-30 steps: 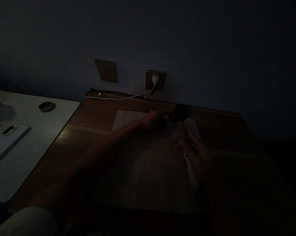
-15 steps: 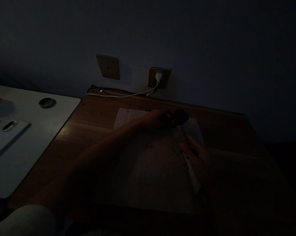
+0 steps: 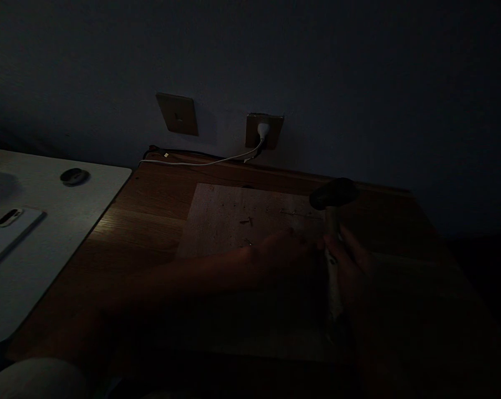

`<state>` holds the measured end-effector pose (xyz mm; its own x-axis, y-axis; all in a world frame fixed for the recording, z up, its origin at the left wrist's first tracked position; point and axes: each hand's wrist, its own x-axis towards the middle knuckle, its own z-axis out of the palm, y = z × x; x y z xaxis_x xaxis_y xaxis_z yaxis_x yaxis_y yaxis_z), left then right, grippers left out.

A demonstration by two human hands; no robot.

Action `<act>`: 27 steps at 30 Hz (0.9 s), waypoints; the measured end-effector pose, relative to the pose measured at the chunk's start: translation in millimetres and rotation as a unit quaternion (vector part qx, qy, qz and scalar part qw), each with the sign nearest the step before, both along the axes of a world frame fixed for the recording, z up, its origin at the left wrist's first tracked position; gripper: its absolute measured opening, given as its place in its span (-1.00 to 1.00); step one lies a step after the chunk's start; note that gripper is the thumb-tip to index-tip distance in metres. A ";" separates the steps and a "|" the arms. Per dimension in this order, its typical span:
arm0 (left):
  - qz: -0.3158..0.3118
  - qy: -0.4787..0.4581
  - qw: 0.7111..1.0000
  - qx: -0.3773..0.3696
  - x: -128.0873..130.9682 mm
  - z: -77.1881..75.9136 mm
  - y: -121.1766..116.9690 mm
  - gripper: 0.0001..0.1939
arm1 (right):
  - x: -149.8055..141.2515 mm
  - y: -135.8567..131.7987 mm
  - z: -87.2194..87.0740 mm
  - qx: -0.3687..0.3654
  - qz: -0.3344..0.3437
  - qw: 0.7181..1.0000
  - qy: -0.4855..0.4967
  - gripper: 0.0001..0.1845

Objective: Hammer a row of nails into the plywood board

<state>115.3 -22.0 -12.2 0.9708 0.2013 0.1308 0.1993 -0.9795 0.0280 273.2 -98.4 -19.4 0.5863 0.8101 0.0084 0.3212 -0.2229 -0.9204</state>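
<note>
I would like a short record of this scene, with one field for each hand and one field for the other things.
Left hand: lies over a pale rectangular wooden board, near small dark bits.
Right hand: grips a dark-headed hammer by its pale handle.
Rest: brown wooden desk; flat white tabletop; white cable from a white plug in a beige wall socket.

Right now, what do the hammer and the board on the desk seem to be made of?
The hammer head looks like dark metal with a dull sheen, though dimness leaves that open. Its handle seems pale bare wood. The board seems unpainted, matte wood with fine grain.
</note>
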 end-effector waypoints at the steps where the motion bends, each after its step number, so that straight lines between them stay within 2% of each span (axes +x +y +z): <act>1: -0.005 0.001 1.000 0.009 3.1 -4.4 -5.2 -0.81 | 1.0 0.0 0.0 -0.006 0.007 1.000 0.010 -0.59; 3: -0.013 0.006 1.000 0.002 5.8 -8.6 -6.8 -0.87 | 1.2 -0.1 1.2 -0.014 0.019 0.999 0.027 -0.63; 6: -0.016 -0.008 0.999 -0.050 0.9 -0.8 8.4 -0.80 | -1.2 -0.9 3.4 -0.016 0.020 0.999 0.044 -0.65; 9: -0.021 -0.036 0.989 -0.142 -12.8 16.6 38.1 -0.68 | -5.8 -2.7 3.9 -0.011 0.022 0.995 0.094 -0.57; 12: -0.001 -0.081 0.967 -0.242 -30.7 24.1 74.4 -0.84 | -11.7 -4.4 4.2 -0.020 0.057 0.985 0.160 -0.59; 15: 0.058 -0.136 0.937 -0.316 -47.3 10.9 103.7 -0.85 | -16.8 -4.2 6.5 -0.031 0.077 0.979 0.188 -0.58; 19: 0.128 -0.151 0.935 -0.296 -61.0 -17.5 118.7 -0.79 | -19.9 -3.1 8.7 -0.031 0.080 0.982 0.168 -0.57; 22: 0.127 -0.137 0.944 -0.273 -63.3 -26.3 118.2 -0.82 | -20.1 -4.0 6.6 -0.030 0.085 0.982 0.163 -0.59; 27: 0.105 -0.116 0.950 -0.271 -58.5 -26.3 117.9 -0.83 | -20.6 -4.7 6.3 -0.042 0.072 0.982 0.168 -0.59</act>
